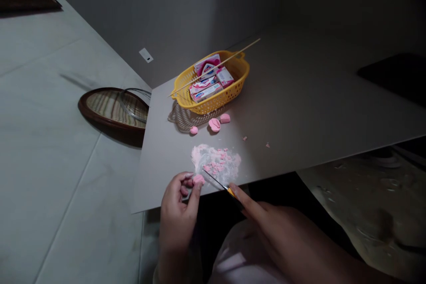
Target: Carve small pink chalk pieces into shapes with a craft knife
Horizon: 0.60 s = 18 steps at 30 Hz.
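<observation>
The pink soap chunk (199, 180) sits pinched in our left hand (178, 213); our right hand (262, 222) grips a yellow-handled craft knife (216, 180) (its handle half hidden). Crumbly pink shavings (216, 162) lie on the grey board (173, 177); beyond, a yellow plastic basket (213, 104) holds boxes (206, 91) whose labels we can't read.

"Where was our basket (213, 93)?"

"On the counter (299, 97), behind the shavings (216, 164), boxes (203, 91) inside, a skewer (216, 66) across it."

"And our round tray (113, 111)?"

"On the floor (49, 164), left of the counter."
</observation>
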Tool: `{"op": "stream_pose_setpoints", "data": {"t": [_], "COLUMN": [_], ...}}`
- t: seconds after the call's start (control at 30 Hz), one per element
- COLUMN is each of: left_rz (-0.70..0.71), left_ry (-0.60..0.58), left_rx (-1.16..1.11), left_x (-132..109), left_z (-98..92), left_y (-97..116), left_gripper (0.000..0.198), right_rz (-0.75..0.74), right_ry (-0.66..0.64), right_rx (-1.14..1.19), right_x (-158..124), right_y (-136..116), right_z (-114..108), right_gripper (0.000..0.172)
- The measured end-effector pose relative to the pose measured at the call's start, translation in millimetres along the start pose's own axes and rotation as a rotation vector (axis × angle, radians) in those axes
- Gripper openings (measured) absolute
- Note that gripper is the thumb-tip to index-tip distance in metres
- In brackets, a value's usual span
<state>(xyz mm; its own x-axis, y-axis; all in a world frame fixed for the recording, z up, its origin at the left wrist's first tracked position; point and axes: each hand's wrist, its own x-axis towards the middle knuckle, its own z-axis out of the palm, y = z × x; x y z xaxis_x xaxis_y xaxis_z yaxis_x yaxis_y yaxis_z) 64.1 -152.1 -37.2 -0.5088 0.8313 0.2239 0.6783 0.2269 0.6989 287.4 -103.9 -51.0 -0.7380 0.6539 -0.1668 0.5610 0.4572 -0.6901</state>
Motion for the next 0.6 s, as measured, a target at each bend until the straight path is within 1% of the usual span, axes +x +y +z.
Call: {"op": "stream_pose_setpoints", "data": {"t": [0.1, 0.23, 0.33, 0.4, 0.5, 0.6], "left_rz": [0.057, 0.141, 0.123, 0.112, 0.109, 0.087], "left_ry": [-0.026, -0.033, -0.071, -0.093, -0.122, -0.151], "left_rx": [0.075, 0.117, 0.136, 0.139, 0.121, 0.103], "left_x": [3.6, 6.3, 6.1, 6.3, 8.0, 10.6], "left_z": [1.3, 1.1, -0.7, -1.7, -2.5, -3.6], "left_y": [1.2, 2.0, 2.7, 3.0, 2.7, 2.3], "left_gripper": [0.019, 0.017, 0.021, 0.021, 0.018, 0.017], "right_rz": [0.012, 0.041, 0.063, 0.071, 0.063, 0.039], "right_ry": [-0.014, -0.070, -0.102, -0.099, -0.062, -0.011], "right_rx": [-0.020, -0.016, 0.007, 0.026, 0.052, 0.050], "right_x": [1.2, 2.1, 2.5, 2.4, 1.4, -0.1], "right_y": [-2.1, -4.6, -4.2, -3.4, -2.2, -0.3], "right_z": [0.8, 0.1, -1.5, -2.6, -3.0, -0.6], "right_gripper": [0.094, 0.096, 0.095, 0.092, 0.089, 0.090]}}
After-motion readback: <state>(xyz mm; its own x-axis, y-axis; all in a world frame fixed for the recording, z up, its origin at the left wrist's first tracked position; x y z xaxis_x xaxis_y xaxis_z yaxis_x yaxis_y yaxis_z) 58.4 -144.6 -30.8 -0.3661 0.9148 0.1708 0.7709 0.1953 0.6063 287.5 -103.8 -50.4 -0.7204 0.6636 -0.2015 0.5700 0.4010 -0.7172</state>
